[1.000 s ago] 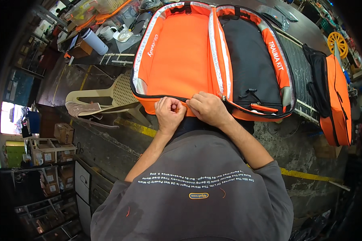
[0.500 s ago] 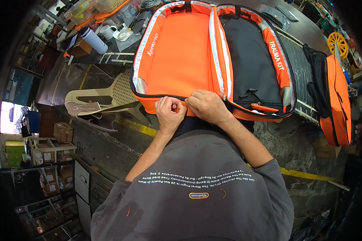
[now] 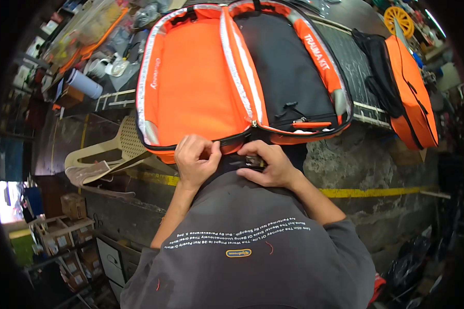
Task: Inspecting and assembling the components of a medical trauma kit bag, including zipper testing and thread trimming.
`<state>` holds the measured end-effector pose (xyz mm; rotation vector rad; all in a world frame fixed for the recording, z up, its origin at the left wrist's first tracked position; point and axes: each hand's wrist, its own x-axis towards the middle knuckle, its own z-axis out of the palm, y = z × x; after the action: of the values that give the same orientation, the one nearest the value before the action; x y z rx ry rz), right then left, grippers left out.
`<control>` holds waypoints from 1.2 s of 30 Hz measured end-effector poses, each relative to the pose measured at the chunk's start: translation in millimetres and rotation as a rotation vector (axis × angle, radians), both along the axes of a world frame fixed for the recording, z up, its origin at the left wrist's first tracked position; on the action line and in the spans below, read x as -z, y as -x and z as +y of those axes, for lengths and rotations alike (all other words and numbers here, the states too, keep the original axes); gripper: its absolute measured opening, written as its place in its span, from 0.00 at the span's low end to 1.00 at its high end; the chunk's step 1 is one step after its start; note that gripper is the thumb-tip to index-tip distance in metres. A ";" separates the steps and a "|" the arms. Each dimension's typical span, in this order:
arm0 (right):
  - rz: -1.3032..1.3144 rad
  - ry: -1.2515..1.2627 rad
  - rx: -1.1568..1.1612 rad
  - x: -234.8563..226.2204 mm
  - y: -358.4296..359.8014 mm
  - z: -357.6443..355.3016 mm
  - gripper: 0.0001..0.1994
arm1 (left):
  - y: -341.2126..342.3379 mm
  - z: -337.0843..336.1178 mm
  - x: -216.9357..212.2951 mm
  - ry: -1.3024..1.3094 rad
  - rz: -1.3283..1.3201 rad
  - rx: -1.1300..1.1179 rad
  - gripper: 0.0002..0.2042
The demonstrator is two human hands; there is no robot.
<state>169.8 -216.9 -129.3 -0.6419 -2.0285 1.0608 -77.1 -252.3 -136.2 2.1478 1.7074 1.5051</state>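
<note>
An orange and black kit bag (image 3: 203,82) lies opened out in front of me, its two halves side by side with silver reflective strips and black piping. At the near edge of the orange half, my left hand (image 3: 196,160) is closed, its fingers curled on the rim. My right hand (image 3: 274,165) has come off the bag and is by my waist, thumb and fingers bent around a small dark object with a shiny part (image 3: 254,162). Blur and the fingers hide what kind of thing it is. Black cords and an orange zipped pocket show on the black half.
Another orange and black bag (image 3: 412,92) stands at the right of the table (image 3: 340,62). A beige plastic chair (image 3: 123,141) is at left. On the table's left are a white tumbler (image 3: 85,84), a mug (image 3: 96,67) and clear bins with orange rims.
My right hand has left the bag's near edge and moved back toward my waist, where a small dark object now shows in it. My left hand stays at the rim. The view has shifted.
</note>
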 end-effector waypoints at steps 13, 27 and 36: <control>-0.404 -0.183 0.797 5.5 -85.7 17.0 0.19 | -94.3 80.4 8.9 0.099 0.189 0.582 0.15; -0.668 0.474 0.955 -37.2 -61.0 48.1 0.12 | -94.8 112.3 4.9 0.356 0.176 0.671 0.11; -0.273 0.327 1.118 -8.0 -52.9 23.3 0.09 | -93.3 117.3 9.0 0.234 0.215 0.810 0.09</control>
<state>222.7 -193.6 -121.3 -1.8699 -1.2901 0.6001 16.2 -135.1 -145.2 2.4565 0.7779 0.8329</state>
